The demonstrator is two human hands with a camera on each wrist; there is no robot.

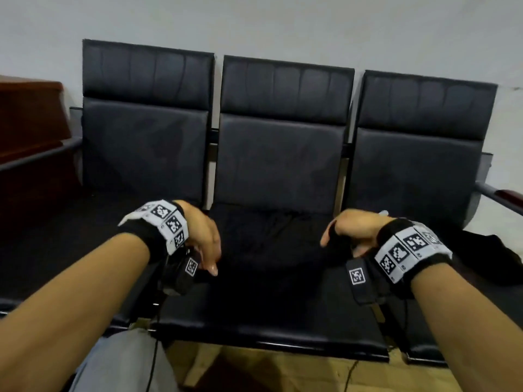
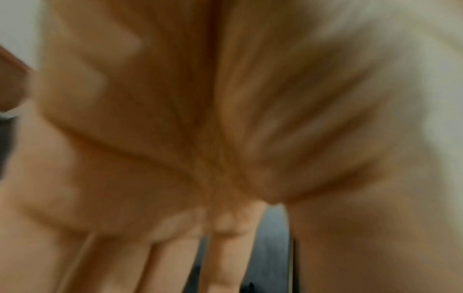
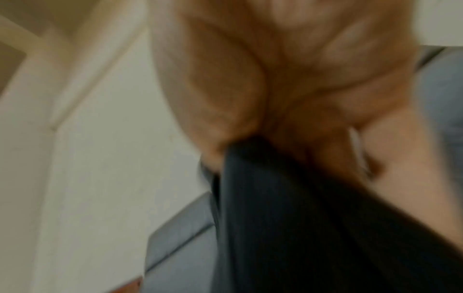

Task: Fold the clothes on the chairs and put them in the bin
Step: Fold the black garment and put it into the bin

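Three black padded chairs (image 1: 283,154) w/ a grey wall behind. Black garment (image 1: 271,250) lies on the middle seat; its 3 o'clock edge is pinched by right hand (image 1: 353,232). Left hand (image 1: 202,239) is relaxed, holding nothing, at 9. Folding step judged underway; next, left edge must be gripped.

Dim, flat indoor light in the head view; the black garment (image 1: 271,244) melts into the black seats (image 1: 277,301), folds barely readable. Straight lines bow toward the edges. Both wrist views are smeared with motion blur: the left hand (image 2: 200,138) and right hand (image 3: 288,69) fill them, out of focus.
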